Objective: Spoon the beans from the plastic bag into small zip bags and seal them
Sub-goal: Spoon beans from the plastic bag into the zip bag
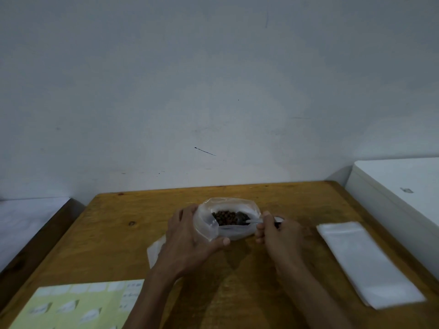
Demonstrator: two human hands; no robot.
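A: Beans (224, 216) sit in the open bag (228, 218), mid-table, nearer the far edge than the near one. Mouth faces up and toward us.

B: Spoon?

A: Spoon (249, 221) lies across the mouth from the right, long axis roughly parallel to the far edge. Bowl end is down among the beans, handle runs out rightward to the right hand (276, 233). That hand pinches the handle, fingers curled round it.

B: And the left?

A: Left hand (187, 236) clasps the bag's left side, thumb along the near wall, fingers round the far side. Keeps the mouth spread, I'd judge.

B: Where would a spoonful go?

A: A zip bag (155, 251) lies flat just beside the left wrist, mostly hidden under the forearm. So the load sits to the right of its target; the spoon would have to travel left and toward the near edge, across the left hand. Left hand is nearer that zip bag.

B: Spares?

A: Stack of bags (368, 260) by the right edge, well apart, long axis running near to far. Printed sheet (78, 305) at the near-left corner.
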